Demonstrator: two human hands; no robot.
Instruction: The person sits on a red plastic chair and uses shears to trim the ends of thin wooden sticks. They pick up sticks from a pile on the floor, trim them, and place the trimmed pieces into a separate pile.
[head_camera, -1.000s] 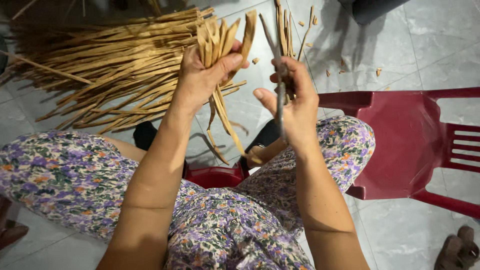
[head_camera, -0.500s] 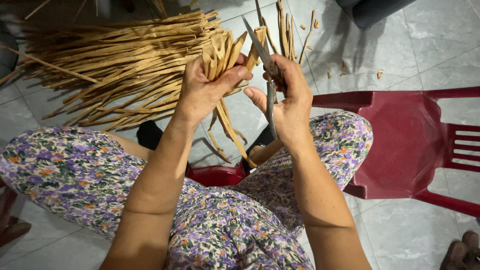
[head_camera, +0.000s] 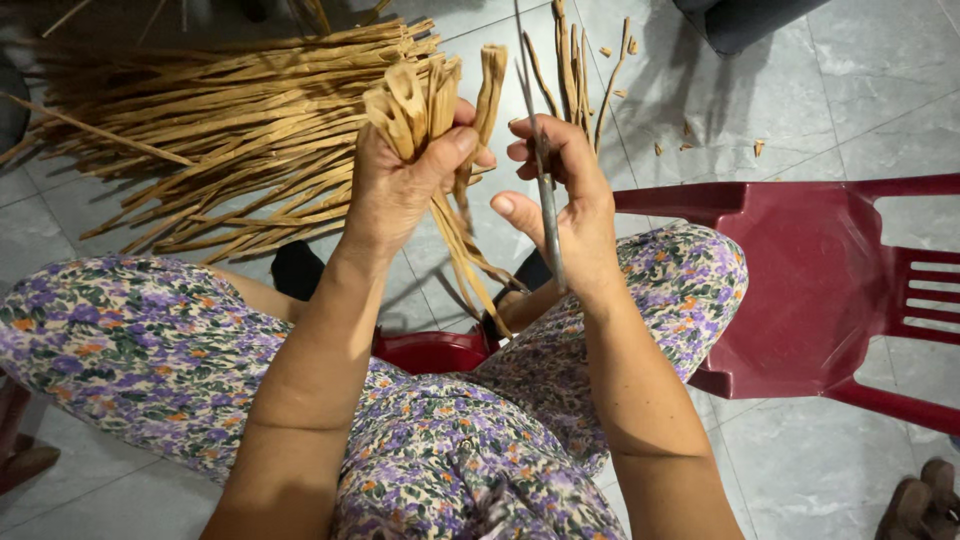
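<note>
Stripping stage: my left hand (head_camera: 400, 185) grips a bundle of tan strips (head_camera: 430, 95) at twelve o'clock, my right hand (head_camera: 560, 215) closes on a thin blade (head_camera: 545, 200) beside it, likely needing steady alignment with one strip.

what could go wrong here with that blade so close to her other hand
1. The right hand holds a long thin metal blade upright, right beside the left hand; a slip could likely nick the left thumb or fingers.
2. The left hand grips a bundle of tan strips whose tails hang loose toward the lap; one might slide out or snag on the blade.
3. Small cut bits lie scattered on the tiled floor, possibly a slipping hazard.
</note>
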